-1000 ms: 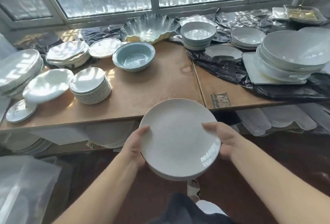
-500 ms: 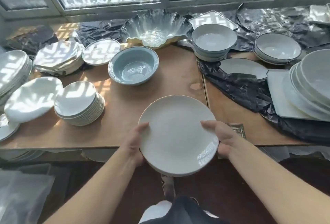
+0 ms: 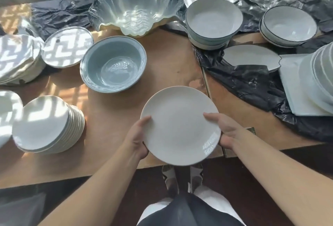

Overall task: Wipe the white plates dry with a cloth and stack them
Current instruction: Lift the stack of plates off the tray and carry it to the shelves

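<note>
You grip the plate [image 3: 180, 125] at its rim, left hand [image 3: 137, 140] and right hand [image 3: 225, 132] on opposite sides, above the table [image 3: 115, 117] edge. It looks wiped, perhaps; no cloth shows. Next, set it squarely onto a stack [image 3: 48, 124].

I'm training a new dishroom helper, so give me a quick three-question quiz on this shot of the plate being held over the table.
1. True or false: only one hand holds the white plate.
2. Which bowl sits nearest beyond the held plate? A) the blue bowl B) the wavy glass bowl C) the dark-rimmed white bowl
3. Fill in: the stack of small plates stands to the person's ____.

Key
1. False: the left hand and the right hand grip opposite edges of the rim.
2. A
3. left
</note>
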`<state>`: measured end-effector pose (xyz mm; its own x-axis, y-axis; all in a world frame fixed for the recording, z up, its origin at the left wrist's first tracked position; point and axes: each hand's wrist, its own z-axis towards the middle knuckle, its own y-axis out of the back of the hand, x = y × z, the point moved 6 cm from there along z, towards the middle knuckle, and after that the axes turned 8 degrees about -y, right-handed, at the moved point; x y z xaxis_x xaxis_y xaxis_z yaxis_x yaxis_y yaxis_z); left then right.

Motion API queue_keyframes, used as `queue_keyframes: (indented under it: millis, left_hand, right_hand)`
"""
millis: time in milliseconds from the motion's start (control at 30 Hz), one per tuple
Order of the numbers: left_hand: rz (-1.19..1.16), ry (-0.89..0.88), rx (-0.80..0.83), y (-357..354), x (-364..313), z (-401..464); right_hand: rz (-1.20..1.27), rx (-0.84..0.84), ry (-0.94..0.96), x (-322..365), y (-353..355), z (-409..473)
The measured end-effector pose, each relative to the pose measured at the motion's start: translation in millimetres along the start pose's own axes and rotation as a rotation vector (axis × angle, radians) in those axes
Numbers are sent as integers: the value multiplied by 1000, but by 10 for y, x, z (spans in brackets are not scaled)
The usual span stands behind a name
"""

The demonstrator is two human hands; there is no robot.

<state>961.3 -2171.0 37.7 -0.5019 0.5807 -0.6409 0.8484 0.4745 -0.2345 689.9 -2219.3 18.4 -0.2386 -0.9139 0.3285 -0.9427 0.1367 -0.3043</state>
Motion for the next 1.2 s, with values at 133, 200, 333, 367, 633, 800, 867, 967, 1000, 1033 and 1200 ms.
queue_keyframes:
  millis: [133,200,333,367,633,800,867,967,1000,1033,1200]
  left_hand:
    - [-1,23,-33,-56,4,243]
    - [-7,22,-45,-85,-10,332]
    - [-23,29,-53,-117,-36,495]
    - [-26,29,-53,-117,-46,534]
    - [-43,69,-50,-74,-35,724]
    - [-70,92,-47,-37,26,763]
    - [-72,99,-52,-30,48,770]
    - [-83,104,-37,-37,82,778]
    - [-87,108,-30,-42,89,778]
    - [-87,110,-29,-39,94,784]
    - [-45,109,-55,3,106,791]
  right_hand:
    - [-3,7,-38,134,36,242]
    - [7,12,-43,207,36,327]
    - [0,4,-32,334,20,475]
    - [1,8,-36,345,6,509]
    - [39,-1,-68,287,-23,671]
    - [46,-19,-58,262,4,691]
    - [50,-23,-53,253,5,685]
    - [64,-13,-41,229,-14,667]
    - [69,-13,-39,228,-19,659]
    - [74,-16,-36,233,-25,651]
    - [64,-36,-27,239,-31,638]
